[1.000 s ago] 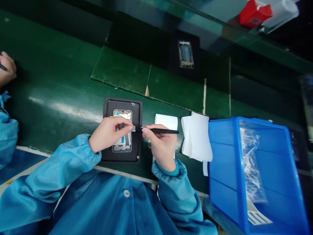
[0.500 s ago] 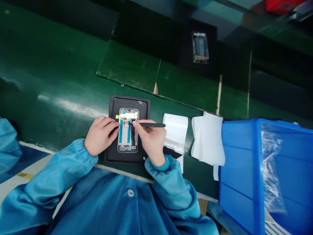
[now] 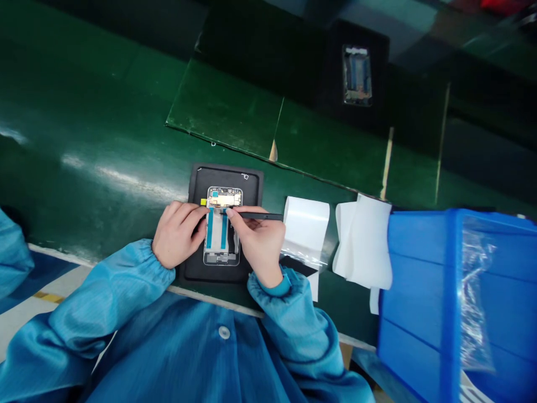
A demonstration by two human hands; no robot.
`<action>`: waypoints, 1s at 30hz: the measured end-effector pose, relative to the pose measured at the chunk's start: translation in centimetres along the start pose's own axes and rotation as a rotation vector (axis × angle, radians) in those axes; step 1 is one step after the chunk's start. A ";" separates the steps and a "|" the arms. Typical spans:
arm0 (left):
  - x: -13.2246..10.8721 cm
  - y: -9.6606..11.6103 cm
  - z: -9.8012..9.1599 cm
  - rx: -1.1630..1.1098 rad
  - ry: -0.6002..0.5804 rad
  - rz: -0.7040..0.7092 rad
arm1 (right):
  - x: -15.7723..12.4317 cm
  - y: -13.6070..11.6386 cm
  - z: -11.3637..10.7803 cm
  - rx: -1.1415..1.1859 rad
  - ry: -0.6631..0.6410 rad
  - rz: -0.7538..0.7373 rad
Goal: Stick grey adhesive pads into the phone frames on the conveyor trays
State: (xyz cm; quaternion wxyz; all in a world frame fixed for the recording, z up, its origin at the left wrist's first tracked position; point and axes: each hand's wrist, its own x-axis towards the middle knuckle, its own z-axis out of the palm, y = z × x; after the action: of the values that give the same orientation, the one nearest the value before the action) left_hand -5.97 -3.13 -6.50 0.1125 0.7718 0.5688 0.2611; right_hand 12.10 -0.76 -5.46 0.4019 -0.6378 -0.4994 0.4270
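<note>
An opened phone (image 3: pixel 217 235) lies face down on a black tray (image 3: pixel 197 246), its circuit board and blue strips exposed. A small yellow tab (image 3: pixel 203 202) sticks out at its upper left side. My left hand (image 3: pixel 178 232) is bent against the phone's left edge, with thumb and fingertips at the frame. In my right hand (image 3: pixel 260 238) I pinch a slim black pen-like tool (image 3: pixel 264 216), held nearly level. Its tip reaches over the middle of the phone, just below the board. Exactly what the tip touches is too small to make out.
White sheets (image 3: pixel 308 221) and more folded white paper (image 3: pixel 364 240) lie to the right. Beyond them stands a blue bin (image 3: pixel 413 268) with clear plastic inside. Farther back, another opened phone (image 3: pixel 357 75) rests on a dark tray. A co-worker's blue sleeve (image 3: pixel 12 252) shows at left.
The view has shifted slightly, so things at the back and right sit farther right. Both hands remain at the phone, with the tool still in my right hand.
</note>
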 end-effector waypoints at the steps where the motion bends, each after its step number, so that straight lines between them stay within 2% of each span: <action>1: 0.0 0.0 0.0 0.000 0.001 0.002 | 0.0 0.0 0.0 -0.009 0.000 0.000; 9: -0.1 -0.1 0.0 0.009 -0.013 0.005 | 0.1 -0.2 0.1 0.016 0.002 0.017; 30: -0.1 -0.1 0.0 0.043 0.005 0.039 | 0.1 0.0 0.0 -0.106 0.003 -0.026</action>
State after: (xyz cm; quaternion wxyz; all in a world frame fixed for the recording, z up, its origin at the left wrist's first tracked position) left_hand -6.09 -3.15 -6.58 0.0896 0.7842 0.5594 0.2529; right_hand 12.10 -0.65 -5.49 0.3739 -0.6523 -0.5289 0.3937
